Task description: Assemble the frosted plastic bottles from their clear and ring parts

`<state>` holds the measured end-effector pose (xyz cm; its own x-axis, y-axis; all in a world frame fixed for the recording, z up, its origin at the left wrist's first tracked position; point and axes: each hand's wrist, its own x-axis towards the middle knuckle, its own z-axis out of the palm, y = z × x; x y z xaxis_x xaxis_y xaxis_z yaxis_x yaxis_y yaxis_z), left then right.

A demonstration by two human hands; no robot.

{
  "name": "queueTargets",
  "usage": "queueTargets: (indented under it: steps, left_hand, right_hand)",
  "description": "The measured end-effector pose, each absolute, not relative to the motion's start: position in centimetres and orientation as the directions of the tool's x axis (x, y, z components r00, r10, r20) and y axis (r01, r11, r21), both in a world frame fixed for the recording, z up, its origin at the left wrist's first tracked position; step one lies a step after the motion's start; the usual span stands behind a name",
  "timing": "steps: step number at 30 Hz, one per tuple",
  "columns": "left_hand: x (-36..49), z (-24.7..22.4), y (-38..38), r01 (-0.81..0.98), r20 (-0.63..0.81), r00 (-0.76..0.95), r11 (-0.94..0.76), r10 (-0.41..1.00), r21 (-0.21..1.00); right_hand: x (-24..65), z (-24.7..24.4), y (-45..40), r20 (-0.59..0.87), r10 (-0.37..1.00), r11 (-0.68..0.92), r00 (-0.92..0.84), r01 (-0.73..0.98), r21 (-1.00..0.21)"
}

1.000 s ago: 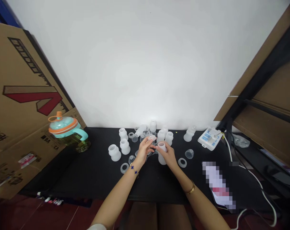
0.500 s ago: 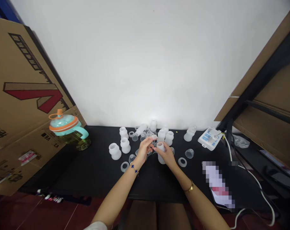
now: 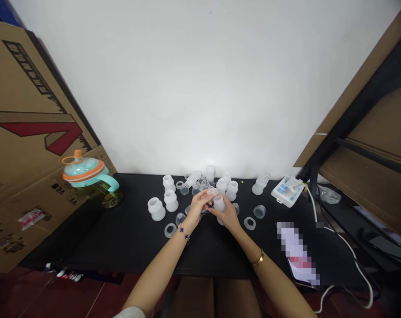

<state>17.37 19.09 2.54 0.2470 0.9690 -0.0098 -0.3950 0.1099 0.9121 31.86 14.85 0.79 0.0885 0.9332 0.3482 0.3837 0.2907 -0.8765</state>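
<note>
My left hand (image 3: 199, 204) pinches a small translucent cap-like part (image 3: 212, 191) just above and left of an open white bottle. The fingers of my right hand (image 3: 228, 213) are wrapped round that white bottle (image 3: 219, 203), its mouth facing up. Both hands are close together over the middle of the black table. To the left stand several open white bottles (image 3: 156, 209), and behind my hands more bottles (image 3: 232, 191) stand among clear domes. A translucent ring (image 3: 170, 230) lies left of my left wrist; another ring (image 3: 249, 223) and a clear dome (image 3: 259, 211) lie to the right.
A teal and orange jug (image 3: 91, 176) stands at the left by a cardboard box (image 3: 31, 132). Rightward on the black table (image 3: 121, 247) are a bottle (image 3: 260, 183), a white power strip (image 3: 287, 191) with cables and a phone (image 3: 297, 254). A white wall rises behind.
The bottle in my right hand is raised slightly and sits nearer the part in my left hand. The whole view has shifted slightly.
</note>
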Motion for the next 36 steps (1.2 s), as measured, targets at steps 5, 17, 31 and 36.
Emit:
queueTargets:
  steps: [5, 17, 31, 36]
  left_hand:
    - [17.45, 2.42, 19.18, -0.368, -0.015, 0.260, 0.114, 0.965, 0.923]
    - [17.58, 2.51, 19.00, -0.298, -0.012, 0.285, 0.100, 0.959, 0.949]
    - [17.68, 2.30, 19.04, -0.259, 0.018, 0.286, 0.060, 0.958, 0.964]
    - [17.76, 2.64, 18.88, -0.250, 0.020, 0.285, 0.054, 0.958, 0.967]
  right_hand:
    - [31.77, 0.50, 15.00, 0.332, 0.937, 0.268, 0.106, 0.390, -0.881]
    - [31.53, 0.87, 14.80, 0.299, 0.945, 0.224, 0.133, 0.404, -0.887]
    - [31.66, 0.28, 14.97, 0.321, 0.939, 0.248, 0.121, 0.405, -0.880]
    - [31.75, 0.34, 14.91, 0.324, 0.939, 0.252, 0.118, 0.410, -0.877]
